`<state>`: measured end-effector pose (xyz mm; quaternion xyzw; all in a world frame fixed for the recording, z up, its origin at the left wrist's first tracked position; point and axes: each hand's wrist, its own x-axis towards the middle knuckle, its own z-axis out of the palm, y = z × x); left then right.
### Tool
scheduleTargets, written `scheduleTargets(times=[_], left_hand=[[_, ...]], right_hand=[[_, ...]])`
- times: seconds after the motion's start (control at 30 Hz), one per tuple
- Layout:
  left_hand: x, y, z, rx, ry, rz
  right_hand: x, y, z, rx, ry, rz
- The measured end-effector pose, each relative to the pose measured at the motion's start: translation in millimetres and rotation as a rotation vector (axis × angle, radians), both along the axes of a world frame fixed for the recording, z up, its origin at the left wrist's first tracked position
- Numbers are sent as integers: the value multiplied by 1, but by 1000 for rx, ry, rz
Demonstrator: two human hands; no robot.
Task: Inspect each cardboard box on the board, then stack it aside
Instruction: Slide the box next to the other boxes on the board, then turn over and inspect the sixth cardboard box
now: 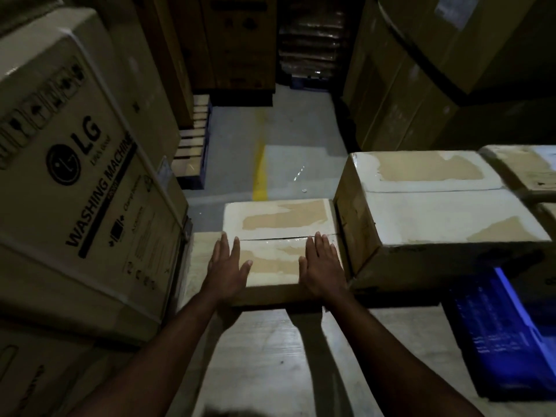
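A small cardboard box [279, 224] with a pale taped top lies on the wooden board [270, 350] at the centre of the head view. My left hand [227, 266] rests flat on the box's left part, fingers straight. My right hand [323, 266] lies flat on its right part, fingers straight too. A larger cardboard box [436, 206] sits higher, touching the small box's right side. More boxes [523, 167] lie behind it at the far right.
A big washing machine carton [75, 176] stands close on the left. A blue plastic crate [505, 335] sits low on the right. Tall stacked cartons [421, 70] line the right and back. A grey floor aisle with a yellow line [260, 170] runs ahead, beside a wooden pallet [194, 136].
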<state>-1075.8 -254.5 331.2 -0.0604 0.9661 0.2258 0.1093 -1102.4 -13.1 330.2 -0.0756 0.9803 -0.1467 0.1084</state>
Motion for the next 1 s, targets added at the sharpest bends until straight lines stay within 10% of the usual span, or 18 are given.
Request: scheduleTargets(times=[0.6, 1.0], left_hand=[[214, 56, -25, 255, 165, -49], [397, 137, -45, 491, 117, 430]], right_hand=[[238, 21, -2, -374, -81, -148], [339, 77, -29, -563, -319, 28]])
